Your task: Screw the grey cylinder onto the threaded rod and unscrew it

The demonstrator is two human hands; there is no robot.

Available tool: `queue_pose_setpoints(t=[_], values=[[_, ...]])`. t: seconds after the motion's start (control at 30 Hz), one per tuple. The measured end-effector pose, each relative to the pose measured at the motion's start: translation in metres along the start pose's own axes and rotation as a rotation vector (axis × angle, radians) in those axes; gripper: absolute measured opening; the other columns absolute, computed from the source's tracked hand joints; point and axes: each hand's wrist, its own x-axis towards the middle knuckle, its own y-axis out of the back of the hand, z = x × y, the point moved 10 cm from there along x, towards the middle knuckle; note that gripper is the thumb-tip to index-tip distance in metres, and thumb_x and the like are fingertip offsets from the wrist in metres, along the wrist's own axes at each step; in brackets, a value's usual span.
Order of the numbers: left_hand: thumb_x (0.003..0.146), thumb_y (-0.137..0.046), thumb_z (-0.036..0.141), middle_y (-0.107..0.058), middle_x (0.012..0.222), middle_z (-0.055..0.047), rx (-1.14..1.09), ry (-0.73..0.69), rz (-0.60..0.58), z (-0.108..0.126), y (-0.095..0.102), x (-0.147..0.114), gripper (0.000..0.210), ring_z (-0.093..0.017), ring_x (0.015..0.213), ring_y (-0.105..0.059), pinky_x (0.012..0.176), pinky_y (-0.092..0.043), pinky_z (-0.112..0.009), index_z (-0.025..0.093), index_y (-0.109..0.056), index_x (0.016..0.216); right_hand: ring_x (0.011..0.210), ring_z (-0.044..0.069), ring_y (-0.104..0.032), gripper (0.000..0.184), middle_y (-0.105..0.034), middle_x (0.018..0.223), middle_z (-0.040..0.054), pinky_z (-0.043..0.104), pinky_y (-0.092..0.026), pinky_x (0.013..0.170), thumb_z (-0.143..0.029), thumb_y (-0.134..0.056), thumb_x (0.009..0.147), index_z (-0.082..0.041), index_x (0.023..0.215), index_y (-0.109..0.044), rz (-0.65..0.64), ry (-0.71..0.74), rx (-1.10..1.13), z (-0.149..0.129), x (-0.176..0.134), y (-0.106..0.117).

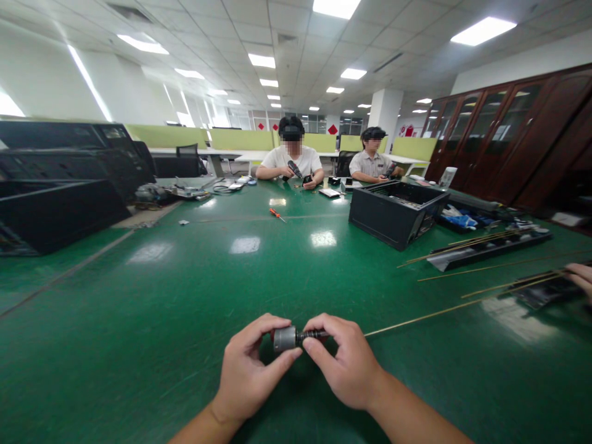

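Note:
Near the table's front edge, my left hand [252, 354] is closed around a grey metal cylinder [284, 338], which looks like a small motor or gearbox. A trace of red shows at its far left end. My right hand [340, 351] pinches the dark, coiled shaft [311, 335] that sticks out from the cylinder's right side. Cylinder and shaft lie level, joined end to end between my two hands. My fingers hide part of both, and whether the shaft is fixed to the cylinder I cannot tell.
Thin brass-coloured rods [425, 322] stretch right, towards another person's hand [581, 277]. An orange screwdriver [276, 214] lies mid-table. A black computer case [383, 213] stands right of it; more dark cases [60, 209] are at left. Two people sit opposite, holding power tools.

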Motion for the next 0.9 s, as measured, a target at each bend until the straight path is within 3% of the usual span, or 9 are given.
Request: queue_pose_setpoints(t=[0.9], values=[[0.072,-0.079,0.02,-0.07,0.093,-0.005,-0.031,0.031,0.035,-0.0024,0.0029,-0.0004,0.03,-0.02,0.084,-0.068,0.078,-0.055,-0.028,0.02,-0.069,0.1,0.076,0.016,-0.062,0.009,-0.068,0.082,0.0013,0.026,-0.045,0.072,-0.022,-0.058,0.09,-0.02,0.093,-0.066,0.018,0.019,-0.036,-0.0005,-0.0008,0.0037]])
